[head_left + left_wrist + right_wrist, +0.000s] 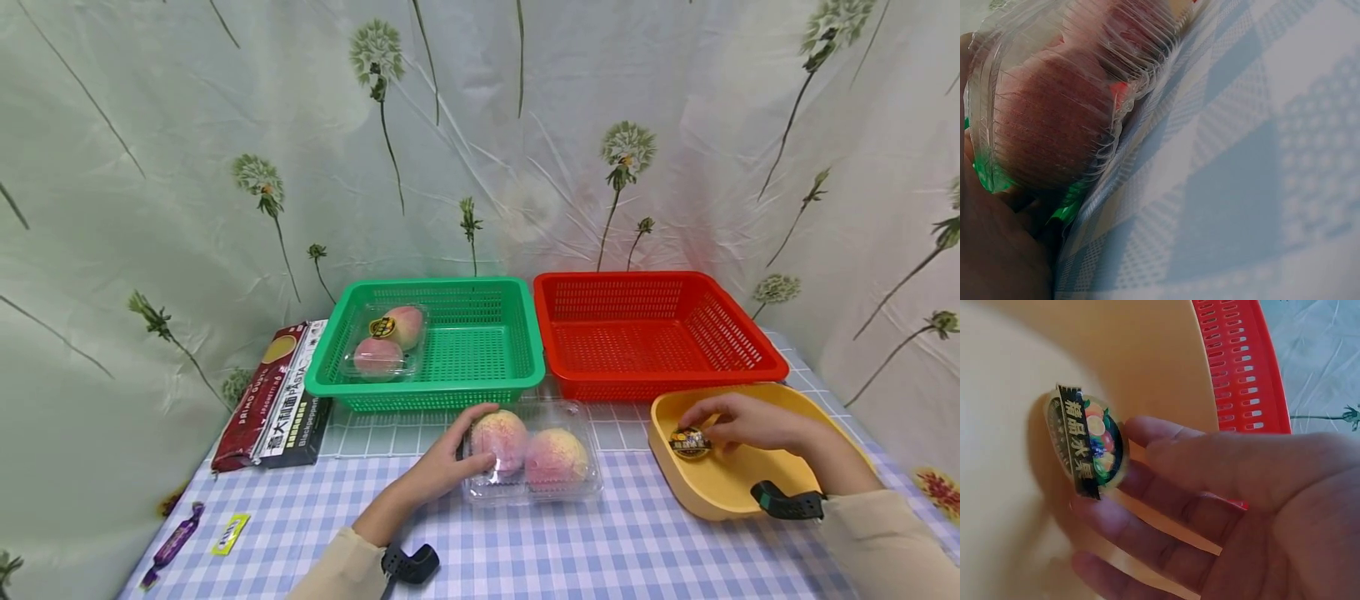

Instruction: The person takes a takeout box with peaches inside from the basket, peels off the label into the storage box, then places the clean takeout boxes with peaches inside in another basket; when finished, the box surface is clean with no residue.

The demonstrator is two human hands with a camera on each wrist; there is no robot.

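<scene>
Your bench (525, 533) carries a clear clamshell pack (534, 454) of two peaches, lying just in front of the green basket (431, 342) and left of the yellow tray (720, 483). Judge the pack as light for its bulk, thin-walled and springy, slick to the touch, with soft fruit inside that bruises if you squeeze. Take it by the stiffer rim or from both short ends, never across the domed lid. Your left hand (442, 467) rests on its left end, grip curled around that end, thumb over the top. Your right hand (738, 421) sits in the yellow tray, its grip pinching a round fruit sticker (1085, 444): almost weightless, floppy, likely tacky on the back, so hold it by the edge.
</scene>
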